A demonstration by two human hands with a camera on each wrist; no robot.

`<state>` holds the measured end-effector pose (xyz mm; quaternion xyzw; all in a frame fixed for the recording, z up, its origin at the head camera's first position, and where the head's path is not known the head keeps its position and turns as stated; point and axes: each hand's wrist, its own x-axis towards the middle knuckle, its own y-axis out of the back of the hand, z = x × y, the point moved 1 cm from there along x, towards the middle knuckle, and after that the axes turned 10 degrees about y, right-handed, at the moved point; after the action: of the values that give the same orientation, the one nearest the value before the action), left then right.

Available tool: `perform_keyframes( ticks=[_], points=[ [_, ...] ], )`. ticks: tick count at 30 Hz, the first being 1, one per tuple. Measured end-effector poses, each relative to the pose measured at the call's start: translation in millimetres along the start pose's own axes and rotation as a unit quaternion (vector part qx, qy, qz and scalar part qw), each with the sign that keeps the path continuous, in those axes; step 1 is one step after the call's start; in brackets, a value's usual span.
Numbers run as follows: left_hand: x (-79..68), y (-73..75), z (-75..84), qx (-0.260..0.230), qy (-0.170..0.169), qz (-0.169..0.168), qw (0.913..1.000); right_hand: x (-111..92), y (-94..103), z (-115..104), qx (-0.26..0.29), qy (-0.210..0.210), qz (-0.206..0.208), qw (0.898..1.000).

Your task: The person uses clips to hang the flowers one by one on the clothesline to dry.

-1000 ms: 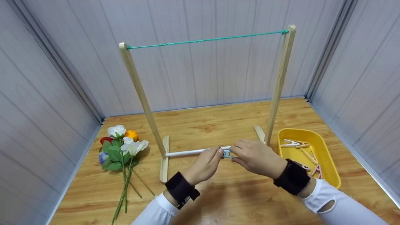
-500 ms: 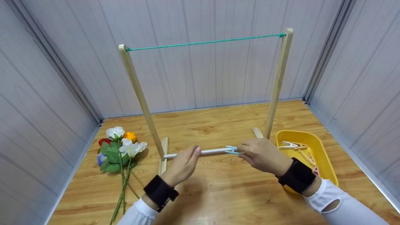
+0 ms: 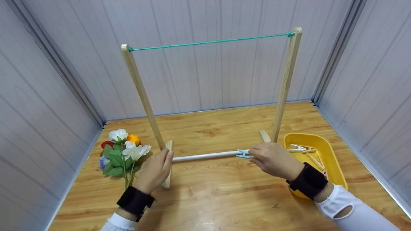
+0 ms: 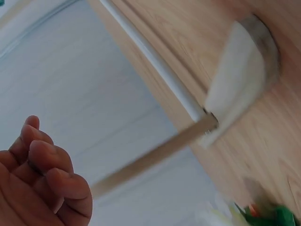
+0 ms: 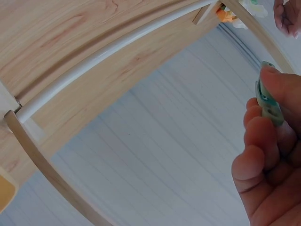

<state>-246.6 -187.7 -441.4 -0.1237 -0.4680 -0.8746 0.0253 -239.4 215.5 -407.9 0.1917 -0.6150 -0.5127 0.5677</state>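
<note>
My right hand pinches a light blue clothespin between thumb and fingers. In the head view the clothespin overlaps the rack's white bottom rod; the right wrist view shows the clothespin held edge-on. My left hand holds nothing. Its fingers are loosely bent in the left wrist view, and in the head view it overlaps the foot of the rack's left wooden post. Close to its left lie artificial flowers in white, orange, red and purple, their stems partly hidden behind that hand.
A green cord is strung between the tops of the two wooden posts. At right stands a yellow tray with several clothespins, partly behind my right wrist. Pale panel walls enclose the wooden tabletop at the back and sides.
Both hands were together at the clothespin. My left hand has since let go and moved left to the left post; my right hand has shifted slightly right with the clothespin.
</note>
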Motion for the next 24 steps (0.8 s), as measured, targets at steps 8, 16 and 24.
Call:
perform_keyframes(
  ticks=[8,16,24],
  points=[
    [-0.7,23.0,-27.7,0.089,0.043,0.014,0.995,-3,0.4,-1,-0.019,-0.01,-0.014,1.0],
    [1.6,41.6,-62.1,0.156,0.102,-0.026,0.9822,-4,0.2,-3,-0.019,-0.025,-0.034,0.999],
    [4.1,41.6,-92.5,0.216,0.148,-0.047,0.9639,-4,-1.5,-5,-0.016,-0.018,-0.023,0.999]
  ],
)
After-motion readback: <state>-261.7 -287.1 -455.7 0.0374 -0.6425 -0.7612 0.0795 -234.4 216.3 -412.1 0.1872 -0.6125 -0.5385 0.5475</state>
